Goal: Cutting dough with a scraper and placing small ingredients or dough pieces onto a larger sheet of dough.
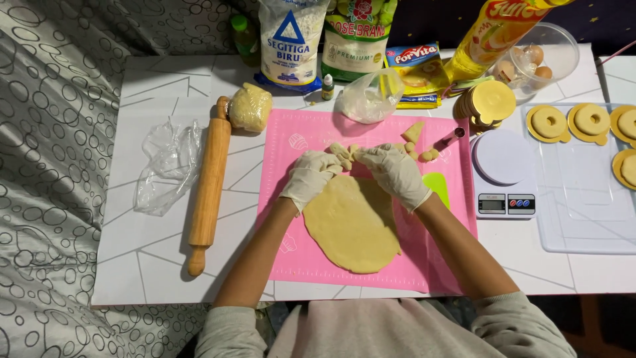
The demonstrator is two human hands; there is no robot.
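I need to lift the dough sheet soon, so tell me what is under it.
The rolled dough sheet lies on a pink mat, which rests on the white table. The mat's surface directly beneath the dough is covered, so sticking cannot be judged.

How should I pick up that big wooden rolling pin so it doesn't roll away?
Probably best to grip the rolling pin around its thick middle barrel, coming straight down from above. It lies flat on the white table, pointing away from you, so your fingers can wrap its round sides. The small knobs at the ends are thinner and likely tip it.
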